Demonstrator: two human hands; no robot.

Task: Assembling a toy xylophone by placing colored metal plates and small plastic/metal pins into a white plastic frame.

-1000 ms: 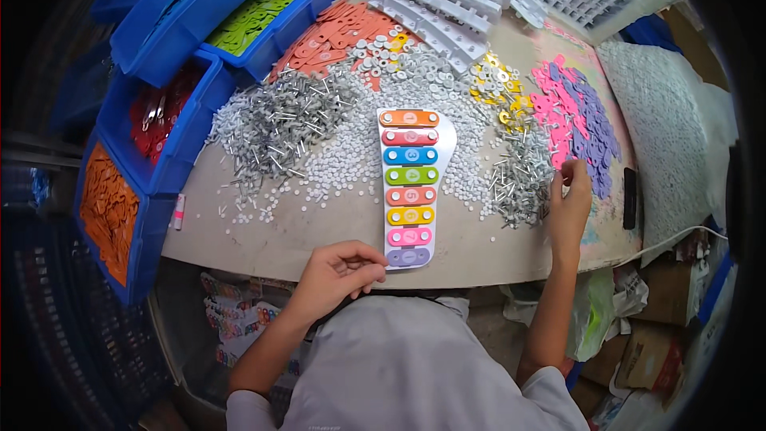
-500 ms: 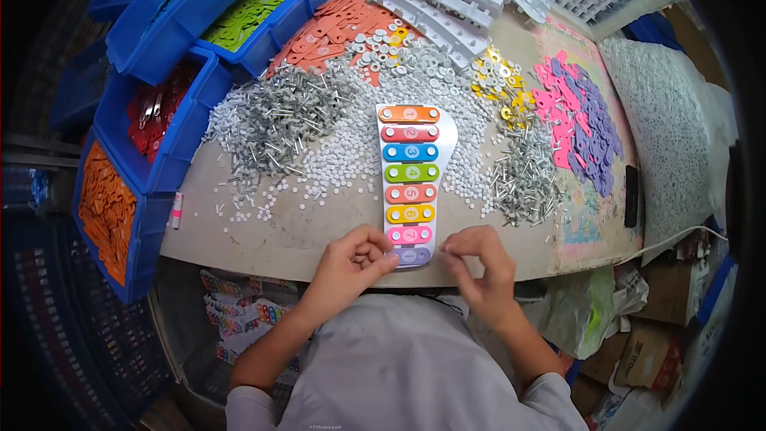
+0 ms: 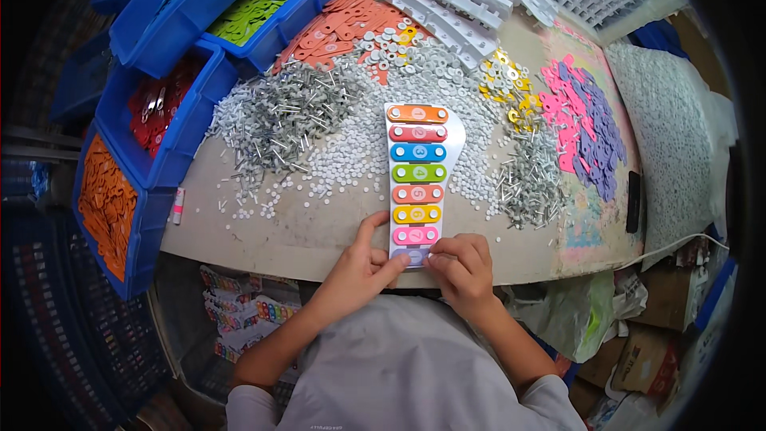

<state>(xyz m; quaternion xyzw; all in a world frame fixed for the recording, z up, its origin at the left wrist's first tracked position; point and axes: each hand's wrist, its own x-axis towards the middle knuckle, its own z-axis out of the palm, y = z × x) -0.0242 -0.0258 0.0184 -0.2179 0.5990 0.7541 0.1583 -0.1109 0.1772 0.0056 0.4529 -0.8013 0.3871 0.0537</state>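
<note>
A toy xylophone [image 3: 453, 142] stands lengthwise on the table before me, its white base carrying several coloured bars with white round caps at their ends. Its nearest bar is purple [image 3: 416, 257], partly covered by my fingers. My left hand [image 3: 351, 273] grips the near left edge, thumb pressed on the purple bar's left end and index finger along the base's side. At that bar's right end, my right hand [image 3: 464, 273] is closed in a pinch. Whatever lies between its fingertips is hidden.
Beyond the xylophone spread white caps [image 3: 339, 164], metal pins [image 3: 299, 112] and salmon bars [image 3: 339, 28]. Blue bins [image 3: 187, 148] of coloured bars line the left. Yellow bars [image 3: 523, 104], pink and purple bars [image 3: 594, 128] and a dark flat object [image 3: 633, 202] lie right. White plastic frames [image 3: 447, 12] stand behind.
My right hand has moved left from beside the xylophone onto the purple bar's right end. My left index finger has stretched out along the base's left edge.
</note>
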